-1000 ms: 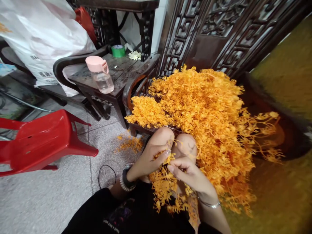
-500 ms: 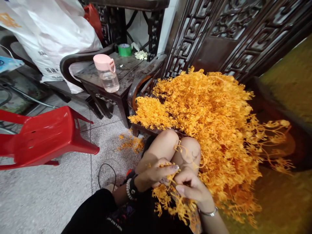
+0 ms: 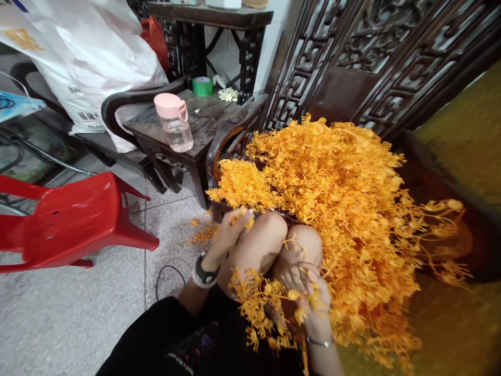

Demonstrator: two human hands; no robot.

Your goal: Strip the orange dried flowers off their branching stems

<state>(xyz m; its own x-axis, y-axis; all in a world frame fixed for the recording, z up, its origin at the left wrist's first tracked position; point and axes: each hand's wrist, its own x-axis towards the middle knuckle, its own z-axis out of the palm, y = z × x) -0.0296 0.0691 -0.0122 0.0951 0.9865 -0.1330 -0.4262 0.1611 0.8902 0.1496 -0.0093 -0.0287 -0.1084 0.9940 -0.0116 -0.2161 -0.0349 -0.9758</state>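
Observation:
My left hand (image 3: 230, 230) is above my left knee, fingers curled round a few small orange flower pieces that show at the fingertips. My right hand (image 3: 315, 297) is closed on the stem of an orange flower sprig (image 3: 262, 297), whose blossoms hang over my lap. Its fingers are partly hidden by the blossoms. A small heap of orange flower pieces (image 3: 242, 183) lies on the wooden seat just beyond my left hand. Beside it, and to the right of my knees, rises a large pile of orange flower sprigs (image 3: 336, 193).
A clear bottle with a pink lid (image 3: 174, 125) stands on a dark wooden side table (image 3: 207, 117), with green tape (image 3: 202, 86) behind. At left are a red plastic chair (image 3: 74, 214) and a large white sack (image 3: 102, 57). Orange bits (image 3: 201, 232) litter the floor.
My left hand has moved away from the sprig, up and left toward the small heap, carrying orange pieces. My right hand stays over my lap with the sprig and has turned.

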